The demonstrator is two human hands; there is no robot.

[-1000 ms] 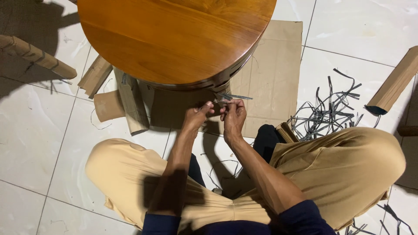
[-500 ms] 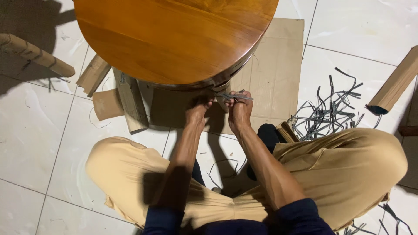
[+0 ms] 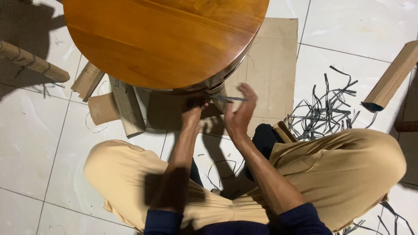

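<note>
a person sits cross-legged on a white tiled floor (image 3: 35,143), knees in tan trousers spread wide, arms in dark blue sleeves reaching forward to a round wooden table (image 3: 161,39) with a glossy orange-brown top.

the left hand (image 3: 194,107) is tucked up under the table's rim, in shadow. its fingers look curled against the underside or the leg wrap there, but i cannot tell what, if anything, they grip.

the right hand (image 3: 240,111) is open — fingers spread and raised, palm turned toward the left, holding nothing. just beside its fingertips a dark grey strap (image 3: 229,99) sticks out sideways from under the table edge, its loose end pointing right. the strap seems to run round the wrapped table leg; hand and strap look apart or barely touching.

under the table lies a flat cardboard sheet (image 3: 274,65), reaching out to the right. left of the hands a cardboard corner strip (image 3: 127,111) lies on the floor, with a shorter piece (image 3: 88,79) above it. a cardboard tube (image 3: 32,63) lies at far left, another corner strip (image 3: 390,78) at far right.

a tangle of cut grey straps (image 3: 326,111) lies on the tiles right of the sheet, near the right knee.
</note>
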